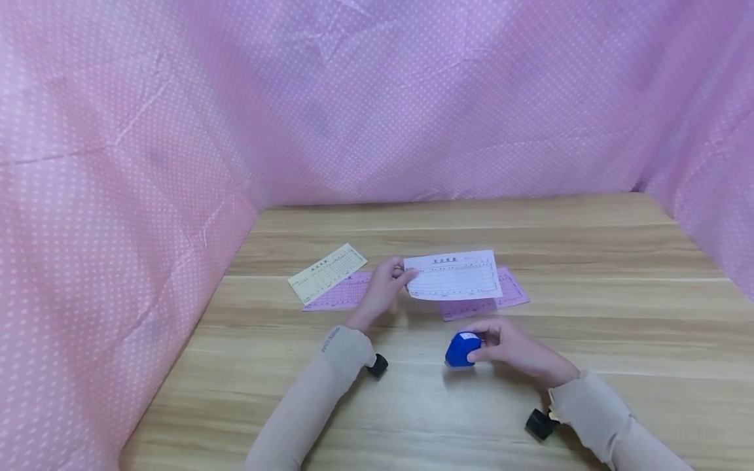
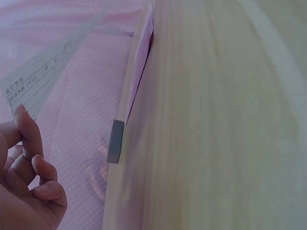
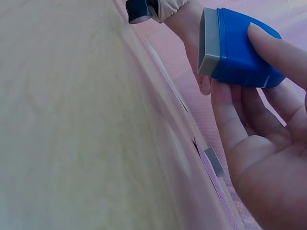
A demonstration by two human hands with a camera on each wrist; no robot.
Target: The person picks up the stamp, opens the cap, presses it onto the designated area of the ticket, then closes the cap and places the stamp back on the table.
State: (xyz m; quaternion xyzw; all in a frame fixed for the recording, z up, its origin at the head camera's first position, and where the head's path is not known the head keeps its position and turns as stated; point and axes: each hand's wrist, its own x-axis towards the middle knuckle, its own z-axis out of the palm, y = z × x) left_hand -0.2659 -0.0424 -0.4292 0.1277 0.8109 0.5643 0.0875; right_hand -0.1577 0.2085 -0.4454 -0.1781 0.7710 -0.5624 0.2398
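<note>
Blue stamp [image 1: 460, 352] pinched in right hand [image 1: 511, 348], nearside of white printed form [image 1: 456, 280], whose long axis runs sideways, left end gripped by left hand [image 1: 384, 286]

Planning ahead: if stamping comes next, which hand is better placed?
Probably the right hand: it holds the blue stamp, while the left hand pinches the white slip's left end.

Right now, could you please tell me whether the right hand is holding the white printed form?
No, the left hand pinches the white printed form, while the right hand holds the blue stamp.
</note>
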